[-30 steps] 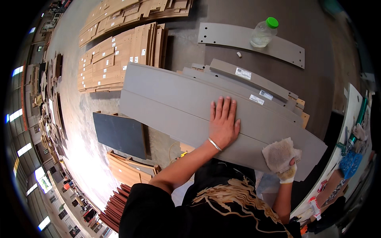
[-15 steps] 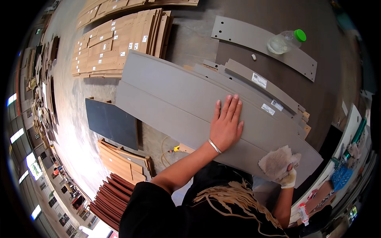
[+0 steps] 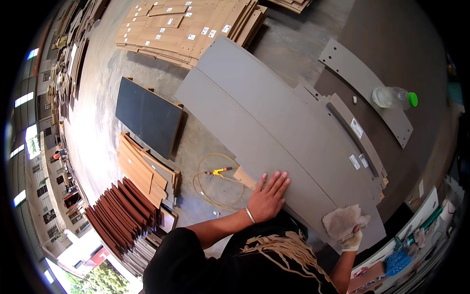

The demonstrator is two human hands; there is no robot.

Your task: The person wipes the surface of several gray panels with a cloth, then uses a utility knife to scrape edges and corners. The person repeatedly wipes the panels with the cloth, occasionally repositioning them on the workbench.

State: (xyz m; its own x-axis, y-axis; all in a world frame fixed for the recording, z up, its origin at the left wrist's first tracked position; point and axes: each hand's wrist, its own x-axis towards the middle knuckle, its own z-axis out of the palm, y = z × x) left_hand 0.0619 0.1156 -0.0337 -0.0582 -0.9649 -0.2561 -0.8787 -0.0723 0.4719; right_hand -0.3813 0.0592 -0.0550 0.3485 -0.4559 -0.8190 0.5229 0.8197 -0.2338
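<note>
Two long grey panels (image 3: 264,103) lie side by side in front of me, with a dark seam between them. My left hand (image 3: 268,198) rests flat near the close edge of the nearer panel, fingers stretched out, a silver bangle on its wrist. Gripped in my right hand (image 3: 351,240), which wears a pale glove with fingertips bare, is a beige cloth (image 3: 341,221). The cloth lies against the nearer panel at its right end. Part of the right hand's grip is hidden by the cloth's folds.
Beyond the panels are narrower labelled grey boards (image 3: 350,117), a curved grey board (image 3: 364,81) and a clear bottle with green cap (image 3: 394,98). A yellow air gun (image 3: 218,172) with coiled hose lies on the floor, near a dark panel (image 3: 147,115) and reddish-brown board stacks (image 3: 122,208).
My left hand has slid from the middle of the panels to the nearer panel's close edge. The cloth stays near the right end. The whole view has turned.
</note>
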